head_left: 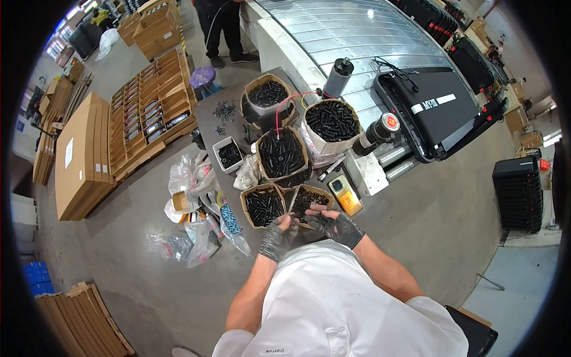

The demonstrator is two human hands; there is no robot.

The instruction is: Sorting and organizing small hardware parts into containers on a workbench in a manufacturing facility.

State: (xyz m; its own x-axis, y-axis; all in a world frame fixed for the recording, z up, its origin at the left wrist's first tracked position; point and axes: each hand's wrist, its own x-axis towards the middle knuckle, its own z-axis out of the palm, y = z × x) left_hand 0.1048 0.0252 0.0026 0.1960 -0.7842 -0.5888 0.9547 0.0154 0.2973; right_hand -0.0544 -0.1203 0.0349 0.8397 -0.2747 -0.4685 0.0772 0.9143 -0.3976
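Observation:
Both my hands wear dark gloves that leave fingertips bare. My left hand [279, 239] is closed at the near edge of a cardboard box of black cylindrical parts [263, 206], thumb and fingertips together; what they pinch is too small to make out. My right hand [336, 226] reaches over the near edge of a second box with small black pieces [308, 199]. Its fingers stretch out toward my left hand, apart from each other; any small piece on them cannot be told from the dark glove. Behind stands a fuller box of black cylindrical parts [281, 153].
More boxes of black parts [332, 121] and a white tub of black rings [228, 153] stand on the table. A phone [345, 195] lies right of my boxes. Beyond are a roller conveyor [333, 30] with a black case [425, 107]. Plastic bags [202, 238] lie at left.

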